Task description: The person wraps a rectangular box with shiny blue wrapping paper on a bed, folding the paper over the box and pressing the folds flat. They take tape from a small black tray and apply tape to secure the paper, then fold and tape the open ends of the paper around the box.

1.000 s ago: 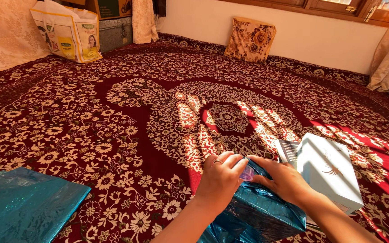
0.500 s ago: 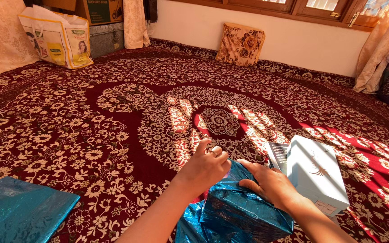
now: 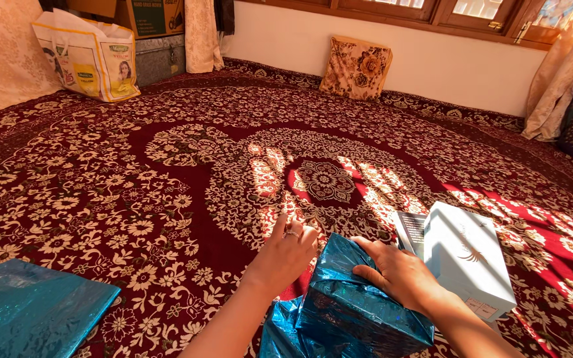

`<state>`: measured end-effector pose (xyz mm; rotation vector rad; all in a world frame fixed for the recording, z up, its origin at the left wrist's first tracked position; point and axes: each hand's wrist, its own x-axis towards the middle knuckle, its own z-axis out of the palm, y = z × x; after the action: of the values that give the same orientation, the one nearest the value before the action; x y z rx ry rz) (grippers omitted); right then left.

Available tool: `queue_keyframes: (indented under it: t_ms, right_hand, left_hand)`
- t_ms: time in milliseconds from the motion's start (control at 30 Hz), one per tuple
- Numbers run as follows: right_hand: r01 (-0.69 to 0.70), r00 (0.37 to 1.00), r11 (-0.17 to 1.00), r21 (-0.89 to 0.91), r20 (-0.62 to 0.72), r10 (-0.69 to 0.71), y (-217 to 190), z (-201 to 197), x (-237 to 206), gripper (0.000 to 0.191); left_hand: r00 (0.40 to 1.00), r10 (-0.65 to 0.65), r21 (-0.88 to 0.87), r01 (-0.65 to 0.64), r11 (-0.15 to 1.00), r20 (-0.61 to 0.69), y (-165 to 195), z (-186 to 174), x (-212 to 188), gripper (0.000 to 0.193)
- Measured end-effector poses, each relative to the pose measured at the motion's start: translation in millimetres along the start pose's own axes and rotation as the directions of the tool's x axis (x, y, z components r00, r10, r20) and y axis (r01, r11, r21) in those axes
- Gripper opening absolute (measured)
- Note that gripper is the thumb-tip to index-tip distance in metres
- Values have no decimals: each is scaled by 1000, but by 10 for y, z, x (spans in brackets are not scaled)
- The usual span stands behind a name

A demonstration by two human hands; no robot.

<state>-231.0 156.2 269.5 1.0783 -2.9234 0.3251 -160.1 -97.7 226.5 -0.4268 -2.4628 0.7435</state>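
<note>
Sunlit red floral carpet (image 3: 167, 166), white wall (image 3: 432, 59), wooden window (image 3: 432, 10).

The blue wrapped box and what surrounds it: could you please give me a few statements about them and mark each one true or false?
1. Both hands rest on the blue wrapped box. True: the left hand and the right hand are on its far end.
2. A pale blue box lies just right of the wrapped one. True.
3. The floor is bare wood. False: a red floral carpet covers it.
4. The floral cushion lies beside the hands. False: it leans against the far wall.
5. A spare sheet of blue foil lies at the lower left. True.
</note>
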Motion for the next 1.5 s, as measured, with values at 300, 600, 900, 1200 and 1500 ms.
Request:
queue_keyframes:
  t_ms: [300, 600, 900, 1200, 1500]
  right_hand:
    - [-16, 1000, 1000, 7, -1, 16, -87, -52, -46, 69]
    - [27, 995, 959, 281, -104, 3, 234, -271, -64, 68]
    - [399, 916, 911, -101, 97, -390, 397, -423, -802, 101]
    - [231, 970, 954, -190, 123, -210, 359, -273, -928, 88]
    - [229, 963, 970, -82, -124, -238, 311, -150, -1016, 93]
  left_hand:
    - [987, -125, 20, 123, 992, 105, 319, 195, -32, 71]
    - [974, -172, -4, 175, 985, 150, 472, 155, 0, 70]
    - [980, -197, -48, 197, 979, 12, 681, -104, -42, 58]
    - [962, -228, -72, 241, 968, 152, 916, -477, -161, 58]
    - [944, -289, -45, 299, 953, 160, 802, -541, -376, 66]
